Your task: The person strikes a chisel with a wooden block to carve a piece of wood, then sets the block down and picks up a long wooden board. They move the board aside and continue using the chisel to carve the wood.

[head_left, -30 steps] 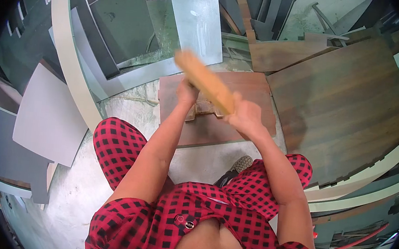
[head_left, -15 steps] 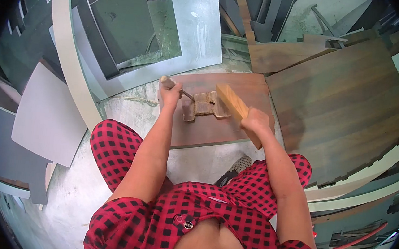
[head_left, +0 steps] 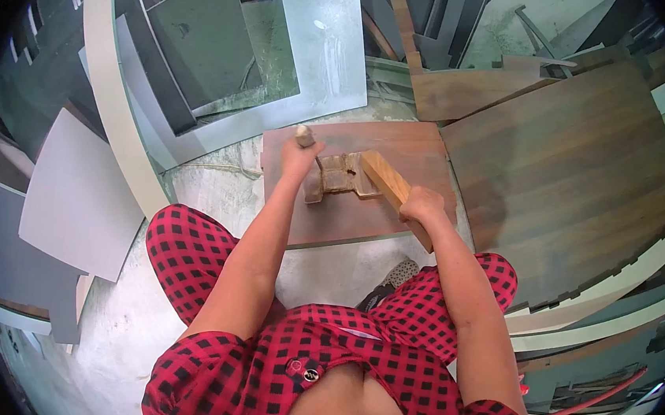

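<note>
My left hand (head_left: 297,162) is closed around a chisel, and the chisel's pale handle (head_left: 304,135) sticks up above the fist. Its blade is hidden behind the hand now. A squared bar of light wood (head_left: 387,179) is gripped near its lower end by my right hand (head_left: 424,205). The bar slants up and left, its far end over the right side of a brown carved wooden piece (head_left: 342,175). That piece has a small dark hole near its middle and lies on a reddish-brown board (head_left: 363,224). My left fist is at the piece's upper left edge.
A large wood-grained panel (head_left: 566,157) lies to the right of the board. Beyond is a white L-shaped sheet (head_left: 327,41), with a long curved cream strip (head_left: 103,69) to its left. A pale grey panel (head_left: 73,193) rests at the left. My bent knees flank the work.
My left hand has shifted right with the chisel, whose handle now stands more upright and points toward me. The wooden bar has moved only slightly.
</note>
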A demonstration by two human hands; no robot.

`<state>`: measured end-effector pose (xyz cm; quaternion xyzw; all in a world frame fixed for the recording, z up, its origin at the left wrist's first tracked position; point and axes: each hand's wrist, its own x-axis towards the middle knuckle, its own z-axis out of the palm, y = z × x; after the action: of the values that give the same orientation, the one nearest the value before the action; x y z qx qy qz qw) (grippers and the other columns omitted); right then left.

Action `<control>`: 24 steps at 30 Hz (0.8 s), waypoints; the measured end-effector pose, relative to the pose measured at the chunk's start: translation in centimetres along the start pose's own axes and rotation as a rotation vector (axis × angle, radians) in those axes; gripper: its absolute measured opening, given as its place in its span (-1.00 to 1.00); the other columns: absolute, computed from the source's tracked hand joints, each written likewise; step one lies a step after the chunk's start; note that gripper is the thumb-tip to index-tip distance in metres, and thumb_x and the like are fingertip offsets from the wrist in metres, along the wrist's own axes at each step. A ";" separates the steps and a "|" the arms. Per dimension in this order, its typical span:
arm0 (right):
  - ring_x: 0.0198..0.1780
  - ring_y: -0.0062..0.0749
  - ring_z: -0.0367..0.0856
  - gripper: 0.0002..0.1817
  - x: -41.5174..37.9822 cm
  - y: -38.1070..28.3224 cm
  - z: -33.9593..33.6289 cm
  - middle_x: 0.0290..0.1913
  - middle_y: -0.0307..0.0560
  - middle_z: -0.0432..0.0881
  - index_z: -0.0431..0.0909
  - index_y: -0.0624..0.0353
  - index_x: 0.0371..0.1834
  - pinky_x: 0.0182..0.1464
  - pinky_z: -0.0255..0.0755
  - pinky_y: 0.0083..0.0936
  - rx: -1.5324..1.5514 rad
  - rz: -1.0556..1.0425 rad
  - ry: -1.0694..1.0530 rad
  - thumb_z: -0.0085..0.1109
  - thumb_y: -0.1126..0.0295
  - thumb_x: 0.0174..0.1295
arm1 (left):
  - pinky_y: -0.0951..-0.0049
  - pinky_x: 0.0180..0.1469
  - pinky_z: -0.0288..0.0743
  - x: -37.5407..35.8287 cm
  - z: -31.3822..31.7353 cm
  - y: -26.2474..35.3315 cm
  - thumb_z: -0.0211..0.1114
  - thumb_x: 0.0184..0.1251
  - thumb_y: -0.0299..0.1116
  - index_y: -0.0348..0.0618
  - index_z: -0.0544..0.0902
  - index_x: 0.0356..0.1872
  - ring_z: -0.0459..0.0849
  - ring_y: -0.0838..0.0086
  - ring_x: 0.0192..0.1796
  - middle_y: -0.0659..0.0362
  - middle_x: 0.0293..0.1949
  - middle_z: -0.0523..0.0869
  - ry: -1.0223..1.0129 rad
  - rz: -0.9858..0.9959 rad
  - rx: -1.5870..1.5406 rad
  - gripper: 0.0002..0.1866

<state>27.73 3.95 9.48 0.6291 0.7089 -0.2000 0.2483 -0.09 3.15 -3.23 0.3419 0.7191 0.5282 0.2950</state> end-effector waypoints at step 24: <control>-0.22 0.09 0.60 -0.44 -5.7 -2.8 -4.0 -0.36 0.16 0.63 0.42 0.18 -0.17 -0.16 0.42 -0.15 0.453 -0.455 0.539 0.37 0.18 -0.27 | 0.24 -0.22 0.50 0.3 2.6 1.4 0.43 -0.13 -0.30 -0.23 0.58 -0.37 0.67 0.17 -0.30 -0.01 -0.40 0.69 -0.022 0.156 0.124 -0.69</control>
<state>25.02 1.45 16.08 0.5248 0.8076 -0.2288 -0.1414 2.02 5.10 -2.54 0.4204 0.7182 0.5003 0.2390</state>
